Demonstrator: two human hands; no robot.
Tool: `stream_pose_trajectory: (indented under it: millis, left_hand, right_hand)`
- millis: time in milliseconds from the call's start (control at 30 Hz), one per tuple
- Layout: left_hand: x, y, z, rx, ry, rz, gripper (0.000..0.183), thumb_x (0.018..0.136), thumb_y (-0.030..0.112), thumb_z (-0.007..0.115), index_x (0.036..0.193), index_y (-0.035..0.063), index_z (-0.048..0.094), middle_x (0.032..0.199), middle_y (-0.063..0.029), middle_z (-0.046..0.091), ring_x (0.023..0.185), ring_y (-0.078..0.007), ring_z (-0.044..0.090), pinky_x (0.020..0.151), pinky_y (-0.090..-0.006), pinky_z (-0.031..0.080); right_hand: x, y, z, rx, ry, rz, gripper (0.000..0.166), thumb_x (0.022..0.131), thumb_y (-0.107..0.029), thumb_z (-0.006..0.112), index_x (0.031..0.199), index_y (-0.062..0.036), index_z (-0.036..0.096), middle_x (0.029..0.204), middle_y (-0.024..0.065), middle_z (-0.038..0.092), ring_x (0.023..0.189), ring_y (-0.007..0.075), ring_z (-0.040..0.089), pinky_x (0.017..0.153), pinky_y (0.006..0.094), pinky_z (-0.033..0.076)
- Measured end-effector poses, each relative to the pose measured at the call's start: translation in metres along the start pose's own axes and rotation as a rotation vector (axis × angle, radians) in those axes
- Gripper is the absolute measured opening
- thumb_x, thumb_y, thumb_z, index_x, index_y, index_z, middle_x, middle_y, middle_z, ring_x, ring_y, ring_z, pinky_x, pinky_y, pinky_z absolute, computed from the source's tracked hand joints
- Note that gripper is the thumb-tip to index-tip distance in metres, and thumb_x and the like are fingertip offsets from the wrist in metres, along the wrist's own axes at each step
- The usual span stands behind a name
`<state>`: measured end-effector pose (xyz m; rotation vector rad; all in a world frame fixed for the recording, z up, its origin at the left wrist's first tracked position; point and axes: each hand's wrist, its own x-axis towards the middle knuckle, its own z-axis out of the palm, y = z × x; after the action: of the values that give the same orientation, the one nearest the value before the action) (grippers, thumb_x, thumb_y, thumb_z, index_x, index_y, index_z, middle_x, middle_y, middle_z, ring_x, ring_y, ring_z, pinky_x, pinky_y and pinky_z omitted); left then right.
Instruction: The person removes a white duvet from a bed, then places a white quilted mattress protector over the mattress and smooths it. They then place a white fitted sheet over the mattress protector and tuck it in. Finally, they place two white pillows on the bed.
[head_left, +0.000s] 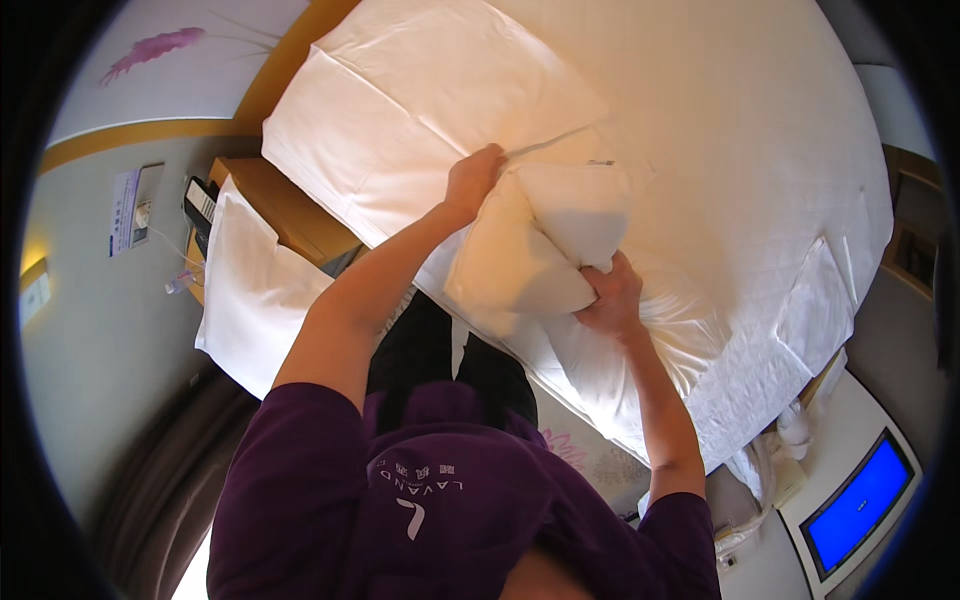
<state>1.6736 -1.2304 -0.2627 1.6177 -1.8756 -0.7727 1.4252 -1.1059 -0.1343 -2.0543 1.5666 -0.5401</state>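
My left hand (476, 178) grips the open edge of a white pillowcase (420, 97), which lies spread on the bed towards the headboard side. My right hand (615, 296) is closed on the near end of a white pillow (517, 247), which is pinched and folded in the grip. The pillow's far end, with a small tag at its edge, lies beside the pillowcase opening. Parts of my left fingers are hidden in the cloth. Under and beside my right forearm lies a bunched white cloth (679, 322) on the bed.
The white-sheeted bed (750, 172) curves away to the right, with a folded white cloth (817, 315) near its far corner. At left, another white cloth (255, 277) hangs over a wooden nightstand (292, 214) by a telephone (201, 206). A lit screen (856, 504) is at lower right.
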Motion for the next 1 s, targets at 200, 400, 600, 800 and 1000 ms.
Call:
stream_pose_trajectory:
  millis: [200,400,600,800,1000]
  left_hand:
    - [0.005,0.075,-0.094,-0.036,-0.121,-0.07,0.019,0.09,0.018,0.059,0.087,0.0034,0.07,0.073,-0.0174,0.067,0.067,-0.036,0.065,0.062,-0.047,0.05]
    - [0.023,0.118,-0.097,0.185,0.007,0.253,0.008,0.077,0.005,0.054,0.08,-0.0002,0.06,0.071,-0.0205,0.065,0.069,-0.0371,0.066,0.061,-0.0481,0.053]
    - [0.014,0.119,-0.105,0.021,0.078,0.114,0.006,0.085,0.013,0.054,0.086,0.0076,0.056,0.063,-0.0174,0.06,0.062,-0.037,0.063,0.054,-0.0483,0.048]
    - [-0.103,0.14,-0.12,-0.16,-0.499,0.406,0.016,0.09,0.023,0.055,0.097,0.0104,0.063,0.072,-0.0154,0.062,0.074,-0.0367,0.063,0.064,-0.0455,0.049]
    - [-0.144,0.102,-0.175,-0.126,0.31,-0.035,0.08,0.069,0.018,0.084,0.136,-0.0024,0.044,0.123,-0.023,0.052,0.116,-0.0366,0.049,0.099,-0.0429,0.04]
  right_hand:
    - [0.037,0.01,0.004,0.032,-0.057,0.147,0.037,0.059,-0.033,0.084,0.089,-0.0132,0.075,0.097,0.0151,0.064,0.087,0.0334,0.065,0.071,0.0427,0.053]
    - [0.09,-0.016,0.009,-0.072,0.13,0.357,0.039,0.064,-0.036,0.083,0.091,-0.01,0.075,0.107,0.0171,0.067,0.093,0.0327,0.066,0.076,0.0435,0.053]
    - [0.086,-0.087,0.183,0.451,0.317,0.39,0.066,0.067,-0.037,0.079,0.124,-0.0082,0.058,0.131,0.0203,0.055,0.117,0.0348,0.055,0.095,0.0447,0.047]
    - [0.048,-0.05,0.121,0.148,0.075,0.171,0.066,0.068,-0.037,0.078,0.124,-0.0081,0.058,0.132,0.0208,0.054,0.118,0.0352,0.054,0.096,0.0453,0.046]
    - [0.117,0.025,0.034,-0.164,-0.15,0.06,0.067,0.069,-0.037,0.078,0.125,-0.0079,0.057,0.133,0.0212,0.053,0.119,0.0356,0.052,0.097,0.0458,0.044]
